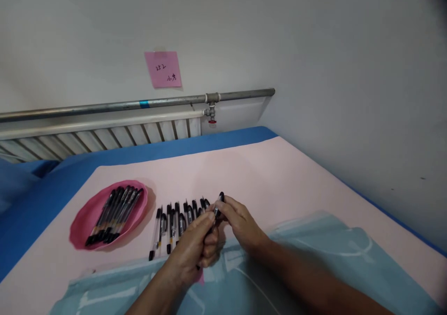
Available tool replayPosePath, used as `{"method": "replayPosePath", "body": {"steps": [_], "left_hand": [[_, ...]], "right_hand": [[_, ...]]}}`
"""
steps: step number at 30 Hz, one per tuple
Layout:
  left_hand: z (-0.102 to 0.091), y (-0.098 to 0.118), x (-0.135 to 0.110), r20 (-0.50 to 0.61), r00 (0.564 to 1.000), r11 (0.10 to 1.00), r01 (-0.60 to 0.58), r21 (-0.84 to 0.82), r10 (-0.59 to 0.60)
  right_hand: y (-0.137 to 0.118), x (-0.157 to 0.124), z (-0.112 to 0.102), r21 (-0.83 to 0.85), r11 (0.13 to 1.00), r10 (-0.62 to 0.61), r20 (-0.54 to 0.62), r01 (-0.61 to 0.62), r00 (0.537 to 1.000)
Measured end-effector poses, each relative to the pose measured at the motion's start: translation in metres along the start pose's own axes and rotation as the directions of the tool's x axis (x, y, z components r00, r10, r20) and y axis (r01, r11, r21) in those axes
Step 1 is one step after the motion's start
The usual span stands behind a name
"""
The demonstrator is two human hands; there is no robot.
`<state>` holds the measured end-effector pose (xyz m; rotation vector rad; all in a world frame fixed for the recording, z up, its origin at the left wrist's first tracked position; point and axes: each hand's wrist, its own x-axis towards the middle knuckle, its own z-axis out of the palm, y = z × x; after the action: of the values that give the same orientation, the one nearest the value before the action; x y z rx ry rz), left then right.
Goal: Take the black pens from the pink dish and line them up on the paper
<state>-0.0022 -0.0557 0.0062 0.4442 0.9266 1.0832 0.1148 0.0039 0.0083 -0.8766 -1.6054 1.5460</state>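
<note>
My left hand (196, 241) is closed around the barrel of a black gel pen (218, 205), most of which its fingers hide. At the pen's upper end, my right hand (241, 221) pinches the dark cap between thumb and fingers. The two hands nearly meet there. Just left of and behind them, several clear-barrelled pens (156, 235) with black ends lie in a row on the pink sheet, with loose black caps (181, 224) among them. Some of that row is covered by my left hand.
A pink oval dish (77, 222) at the left holds a bundle of several pens (115, 215). Rumpled blue-green cloth (314, 240) lies along the front of the pink sheet (244, 166). Behind are a radiator (132, 133), a metal pipe (167, 102) and a pink note (163, 70).
</note>
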Motion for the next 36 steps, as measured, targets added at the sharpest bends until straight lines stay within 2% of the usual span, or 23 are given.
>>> {"method": "replayPosePath", "body": {"steps": [3, 7, 9, 13, 15, 18, 20, 25, 28, 32, 34, 36], "left_hand": [[0.001, -0.001, 0.0, 0.002, 1.0, 0.999, 0.001, 0.038, -0.001], [0.0, 0.001, -0.005, 0.063, 0.996, 0.989, 0.048, 0.142, -0.057], [-0.002, 0.002, -0.007, 0.061, 0.997, 0.986, 0.032, 0.162, -0.042], [-0.005, 0.001, -0.006, -0.003, 1.0, 0.989, -0.027, 0.145, 0.028], [-0.006, 0.001, -0.004, -0.028, 0.998, 0.989, -0.044, 0.138, 0.048], [-0.004, 0.0, -0.002, -0.054, 0.995, 0.988, -0.075, 0.134, 0.083], [-0.002, -0.001, -0.002, -0.074, 0.99, 0.986, -0.107, 0.127, 0.117], [0.001, -0.004, -0.003, -0.09, 0.98, 0.975, -0.165, 0.149, 0.18], [0.001, -0.002, -0.006, -0.089, 0.986, 0.983, -0.128, 0.133, 0.141], [-0.001, 0.001, -0.008, -0.084, 0.996, 0.993, -0.013, 0.115, 0.022], [-0.002, 0.001, -0.008, -0.089, 0.995, 0.992, -0.026, 0.127, 0.037], [-0.002, -0.001, -0.006, -0.088, 0.993, 0.986, -0.061, 0.154, 0.075]], "right_hand": [[0.0, 0.004, -0.002, 0.05, 0.999, 0.018, -0.069, -0.015, 0.997], [-0.003, 0.014, -0.017, 0.269, 0.963, 0.072, -0.265, 0.002, 0.962], [-0.006, 0.017, -0.024, 0.337, 0.941, 0.08, -0.294, 0.025, 0.953], [-0.013, 0.014, -0.026, 0.434, 0.901, 0.062, -0.186, 0.026, 0.981], [-0.014, 0.01, -0.021, 0.454, 0.888, 0.127, -0.099, -0.069, 0.987], [-0.009, 0.006, -0.012, 0.423, 0.877, 0.261, -0.021, -0.228, 0.965], [-0.004, 0.005, -0.007, 0.384, 0.891, 0.269, -0.014, -0.244, 0.963], [0.002, 0.005, -0.005, 0.251, 0.952, 0.196, -0.064, -0.174, 0.979], [-0.002, 0.005, -0.007, 0.3, 0.936, 0.203, -0.032, -0.184, 0.979], [-0.006, 0.004, -0.008, 0.383, 0.884, 0.254, 0.086, -0.267, 0.963], [-0.005, 0.005, -0.008, 0.4, 0.869, 0.277, 0.092, -0.29, 0.957], [-0.003, 0.005, -0.007, 0.392, 0.88, 0.274, 0.04, -0.267, 0.961]]}}
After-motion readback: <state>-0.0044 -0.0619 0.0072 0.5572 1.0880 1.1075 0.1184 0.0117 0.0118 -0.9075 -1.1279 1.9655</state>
